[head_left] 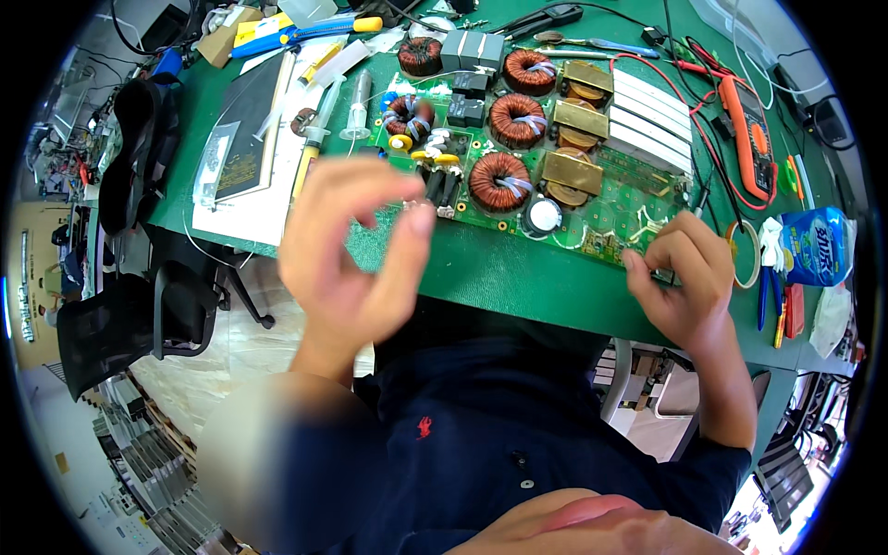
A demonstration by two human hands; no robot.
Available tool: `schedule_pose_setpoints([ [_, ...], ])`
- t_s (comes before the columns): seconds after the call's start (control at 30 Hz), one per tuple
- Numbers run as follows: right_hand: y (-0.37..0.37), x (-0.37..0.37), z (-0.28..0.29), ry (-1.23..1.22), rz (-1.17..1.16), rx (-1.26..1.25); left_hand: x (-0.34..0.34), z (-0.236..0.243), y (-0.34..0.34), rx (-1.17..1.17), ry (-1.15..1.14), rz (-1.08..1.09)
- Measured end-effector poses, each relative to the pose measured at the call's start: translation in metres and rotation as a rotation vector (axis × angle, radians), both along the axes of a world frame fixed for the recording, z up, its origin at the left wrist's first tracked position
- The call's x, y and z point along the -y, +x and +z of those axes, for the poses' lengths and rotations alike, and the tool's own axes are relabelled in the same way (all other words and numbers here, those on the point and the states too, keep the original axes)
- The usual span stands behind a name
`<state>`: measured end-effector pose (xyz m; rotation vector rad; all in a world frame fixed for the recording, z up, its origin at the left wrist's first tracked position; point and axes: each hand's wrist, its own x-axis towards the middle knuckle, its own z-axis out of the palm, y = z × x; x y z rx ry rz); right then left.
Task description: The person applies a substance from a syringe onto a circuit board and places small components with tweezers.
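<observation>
Left hand: raised, blurred, over the near left edge of the board, thumb and forefinger curved with their tips a little apart; contact with the board could not be told.
Right hand (689,273): curled at the board's near right corner, thumb close to the forefinger; whether they gripped anything could not be told.
Circuit board (638,196): on the green worktop (462,277), spanning between and beyond both hands' fingertips.
Copper coil (483,190): just right of the left fingertips.
White-topped capacitor (544,215): between the two hands' fingers, nearer the left.
Syringe (357,106): beyond the left fingers.
Orange multimeter (746,139): beyond the right fingers, to their right.
Blue packet (816,245): right of the right fingers.
</observation>
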<state>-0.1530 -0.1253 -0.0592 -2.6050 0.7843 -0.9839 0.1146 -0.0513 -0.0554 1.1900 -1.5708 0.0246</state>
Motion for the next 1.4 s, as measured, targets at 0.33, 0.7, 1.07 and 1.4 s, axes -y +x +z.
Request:
schedule_pose_setpoints([
  [0.33,-0.065,0.055,0.03,-0.068,-0.368,0.123,0.056,0.048,-0.012,0.298,0.185,-0.166],
  [0.7,-0.118,0.069,0.056,0.06,-0.617,0.097,0.027,0.067,-0.058,0.152,-0.102,-0.325],
  [1.07,-0.145,0.085,0.056,0.105,-0.669,-0.038,0.002,-0.024,-0.035,0.177,0.048,0.118],
  [1.4,-0.134,0.08,0.05,0.161,-0.65,-0.044,-0.003,-0.049,-0.038,0.153,0.095,0.265],
])
